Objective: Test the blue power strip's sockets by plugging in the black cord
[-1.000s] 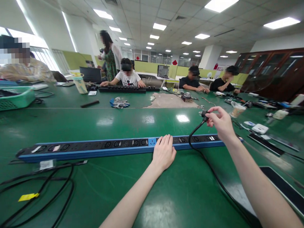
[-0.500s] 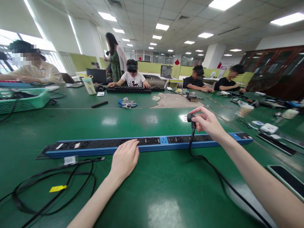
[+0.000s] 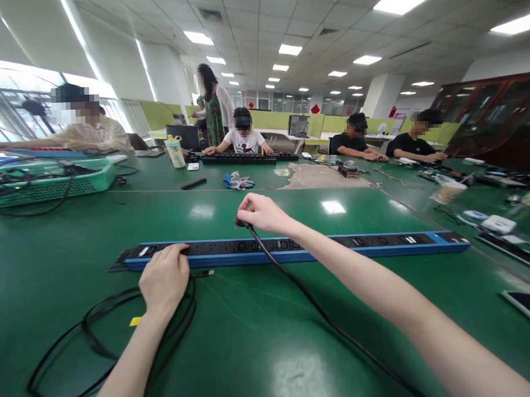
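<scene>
A long blue and black power strip [image 3: 328, 255] lies across the green table in front of me, with a row of sockets along its top. My left hand [image 3: 167, 277] is on its left part, the fingers curled over the top; their tips are partly hidden. Between thumb and fingers, my right hand [image 3: 265, 213] pinches a black power plug [image 3: 240, 221], held above and behind the strip, apart from the sockets. The plug's cord [image 3: 303, 301] hangs down over the strip and runs to the lower right. Its prongs are not clearly visible.
Beside my left forearm lies a coiled black cable [image 3: 84, 326] with a yellow tag [image 3: 136, 321]. A green basket [image 3: 90, 180] with cables stands at the left. Gloves [image 3: 238, 181] lie farther back; a phone [image 3: 527, 308] is at the right. Several people sit around the table.
My right hand has carried the plug leftward along the strip, from its right part to near its middle. My left hand has slid left toward the strip's end. The view has shifted slightly.
</scene>
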The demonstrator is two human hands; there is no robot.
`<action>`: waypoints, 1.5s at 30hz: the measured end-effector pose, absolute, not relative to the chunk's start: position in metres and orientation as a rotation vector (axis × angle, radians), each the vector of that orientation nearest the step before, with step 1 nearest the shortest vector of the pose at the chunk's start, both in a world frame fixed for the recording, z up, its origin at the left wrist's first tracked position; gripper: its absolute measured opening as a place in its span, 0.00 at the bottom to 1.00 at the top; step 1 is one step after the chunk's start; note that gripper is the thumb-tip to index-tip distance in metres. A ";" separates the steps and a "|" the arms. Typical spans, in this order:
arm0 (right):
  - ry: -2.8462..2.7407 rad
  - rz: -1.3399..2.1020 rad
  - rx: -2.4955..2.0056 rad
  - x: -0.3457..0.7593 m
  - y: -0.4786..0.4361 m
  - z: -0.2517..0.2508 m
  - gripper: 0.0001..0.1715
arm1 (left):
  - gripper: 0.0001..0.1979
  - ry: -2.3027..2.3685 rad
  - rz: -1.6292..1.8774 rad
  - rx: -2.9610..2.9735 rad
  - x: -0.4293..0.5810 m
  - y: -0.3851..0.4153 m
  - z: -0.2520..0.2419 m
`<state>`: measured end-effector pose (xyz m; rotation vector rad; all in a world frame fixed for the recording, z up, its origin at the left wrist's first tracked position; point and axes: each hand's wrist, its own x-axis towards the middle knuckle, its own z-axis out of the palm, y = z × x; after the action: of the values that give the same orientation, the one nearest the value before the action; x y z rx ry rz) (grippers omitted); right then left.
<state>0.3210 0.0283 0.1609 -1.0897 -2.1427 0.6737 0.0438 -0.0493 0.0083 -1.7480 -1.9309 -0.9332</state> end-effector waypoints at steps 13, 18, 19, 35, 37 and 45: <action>-2.382 0.677 -1.220 0.177 0.062 0.104 0.16 | 0.16 -1.993 -1.021 -1.696 0.045 -0.053 0.008; -2.355 0.734 -1.236 0.172 0.064 0.102 0.15 | 0.17 -2.045 -1.113 -1.599 0.043 -0.050 0.004; -2.357 0.743 -1.237 0.170 0.064 0.102 0.14 | 0.16 -2.062 -1.120 -1.582 0.043 -0.050 0.004; -2.369 0.818 -1.301 0.156 0.068 0.100 0.16 | 0.15 -2.109 -1.087 -1.580 0.044 -0.051 0.005; -2.389 0.770 -1.320 0.153 0.067 0.100 0.17 | 0.15 -2.111 -1.078 -1.586 0.043 -0.051 0.005; -2.374 0.695 -1.380 0.149 0.055 0.091 0.16 | 0.13 -2.099 -1.040 -1.570 0.039 -0.048 -0.002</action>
<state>0.1487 0.0545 0.0906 -1.3803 -2.3742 0.6947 0.0389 -0.0478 -0.0021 -1.5703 -2.0988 -1.0403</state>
